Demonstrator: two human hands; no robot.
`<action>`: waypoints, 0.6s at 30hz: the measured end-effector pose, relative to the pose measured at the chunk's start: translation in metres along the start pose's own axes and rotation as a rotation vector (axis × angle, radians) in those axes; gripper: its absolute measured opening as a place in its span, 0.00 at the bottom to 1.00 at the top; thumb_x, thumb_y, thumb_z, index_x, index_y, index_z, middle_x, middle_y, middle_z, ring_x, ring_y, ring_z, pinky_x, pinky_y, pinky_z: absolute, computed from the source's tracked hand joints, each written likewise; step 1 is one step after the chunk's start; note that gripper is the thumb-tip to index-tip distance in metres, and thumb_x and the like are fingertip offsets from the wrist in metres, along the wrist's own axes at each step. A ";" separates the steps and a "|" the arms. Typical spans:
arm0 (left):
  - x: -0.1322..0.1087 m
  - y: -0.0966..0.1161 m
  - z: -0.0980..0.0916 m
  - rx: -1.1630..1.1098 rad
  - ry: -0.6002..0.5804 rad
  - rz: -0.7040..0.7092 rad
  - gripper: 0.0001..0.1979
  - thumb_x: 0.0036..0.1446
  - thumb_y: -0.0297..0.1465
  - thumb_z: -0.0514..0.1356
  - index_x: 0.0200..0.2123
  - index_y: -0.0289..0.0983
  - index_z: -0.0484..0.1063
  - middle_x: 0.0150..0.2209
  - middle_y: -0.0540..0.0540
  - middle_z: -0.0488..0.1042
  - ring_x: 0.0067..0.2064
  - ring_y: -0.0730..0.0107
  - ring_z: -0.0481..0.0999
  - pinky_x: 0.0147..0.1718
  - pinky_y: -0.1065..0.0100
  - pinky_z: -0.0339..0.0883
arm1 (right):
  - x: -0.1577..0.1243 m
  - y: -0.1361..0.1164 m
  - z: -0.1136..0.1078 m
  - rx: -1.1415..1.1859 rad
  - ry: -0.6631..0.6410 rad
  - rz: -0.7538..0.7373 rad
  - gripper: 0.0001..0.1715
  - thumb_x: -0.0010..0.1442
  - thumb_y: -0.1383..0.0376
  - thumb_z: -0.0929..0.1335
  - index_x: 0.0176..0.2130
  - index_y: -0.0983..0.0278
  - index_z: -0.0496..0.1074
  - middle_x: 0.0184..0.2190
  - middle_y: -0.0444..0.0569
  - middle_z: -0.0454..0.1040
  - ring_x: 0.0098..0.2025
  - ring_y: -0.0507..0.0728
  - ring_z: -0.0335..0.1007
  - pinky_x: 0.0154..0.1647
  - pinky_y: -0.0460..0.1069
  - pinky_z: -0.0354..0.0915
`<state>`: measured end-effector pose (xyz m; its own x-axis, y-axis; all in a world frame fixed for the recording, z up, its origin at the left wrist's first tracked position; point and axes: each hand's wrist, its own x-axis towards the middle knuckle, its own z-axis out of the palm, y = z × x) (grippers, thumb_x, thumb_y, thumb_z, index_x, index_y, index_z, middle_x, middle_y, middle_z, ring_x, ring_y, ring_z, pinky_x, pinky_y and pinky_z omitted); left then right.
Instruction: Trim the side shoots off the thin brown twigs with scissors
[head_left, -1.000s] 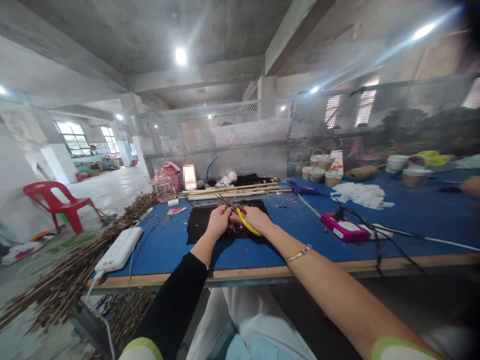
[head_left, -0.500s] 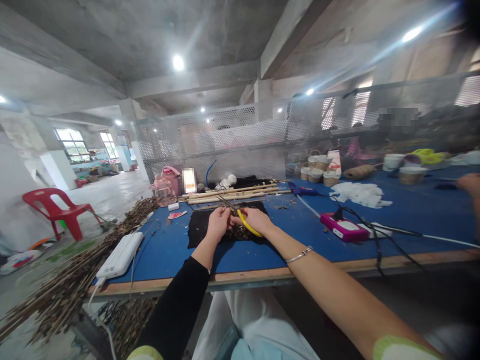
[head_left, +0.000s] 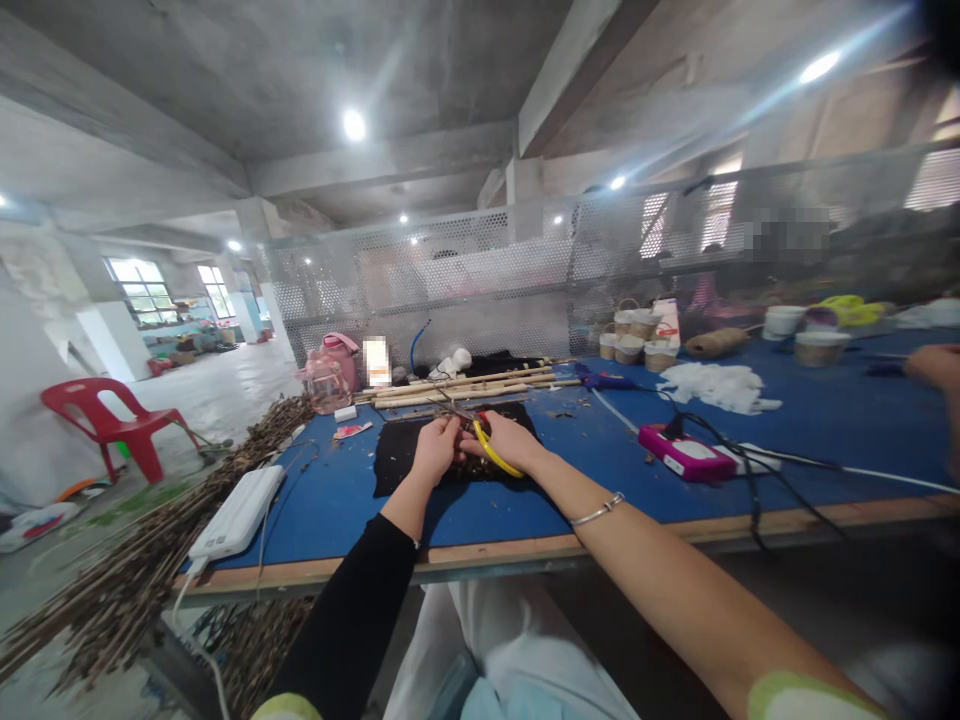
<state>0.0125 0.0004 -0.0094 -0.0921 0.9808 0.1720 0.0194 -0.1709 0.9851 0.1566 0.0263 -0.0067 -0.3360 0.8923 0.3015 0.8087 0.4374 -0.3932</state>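
Observation:
Over a black cloth on the blue table, my two hands work close together. My right hand is closed round yellow-handled scissors, whose blades point up and to the left. The fingers of my left hand are pinched just left of the scissors; what they hold is too small to make out. Bits of dry plant matter lie on the cloth, partly hidden by my hands.
Pale sticks lie behind the cloth. A white power bank and bundled dry stems are at the left. To the right are a magenta box, cables, white fluff and small pots. Another person's hand shows far right.
The scissors have turned slightly in my right hand, and their blades sit a little nearer my left fingers. The other person's hand has moved slightly left.

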 end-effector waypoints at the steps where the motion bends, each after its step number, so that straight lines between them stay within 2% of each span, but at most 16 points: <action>1: 0.001 -0.001 0.000 -0.007 -0.018 0.010 0.11 0.53 0.36 0.53 0.29 0.33 0.68 0.23 0.48 0.72 0.18 0.79 0.66 0.16 0.76 0.61 | 0.000 0.000 0.000 0.003 0.003 -0.002 0.37 0.44 0.42 0.66 0.45 0.64 0.63 0.40 0.54 0.72 0.42 0.61 0.69 0.36 0.48 0.59; 7: 0.006 -0.010 0.000 -0.022 -0.113 0.073 0.12 0.50 0.37 0.56 0.29 0.33 0.70 0.26 0.47 0.74 0.20 0.78 0.67 0.20 0.74 0.64 | 0.001 0.002 0.002 0.020 0.012 -0.011 0.37 0.45 0.42 0.66 0.46 0.64 0.62 0.40 0.54 0.72 0.42 0.61 0.69 0.35 0.48 0.59; 18: 0.004 -0.008 0.000 0.039 -0.120 0.067 0.14 0.50 0.38 0.55 0.26 0.32 0.70 0.25 0.46 0.74 0.19 0.78 0.67 0.19 0.73 0.64 | -0.001 -0.003 -0.002 -0.038 0.030 -0.016 0.38 0.44 0.40 0.65 0.42 0.66 0.63 0.39 0.56 0.72 0.41 0.61 0.69 0.34 0.48 0.58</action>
<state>0.0123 0.0056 -0.0169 0.0306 0.9720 0.2330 0.0603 -0.2345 0.9702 0.1557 0.0241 -0.0043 -0.3350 0.8811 0.3340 0.8210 0.4468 -0.3553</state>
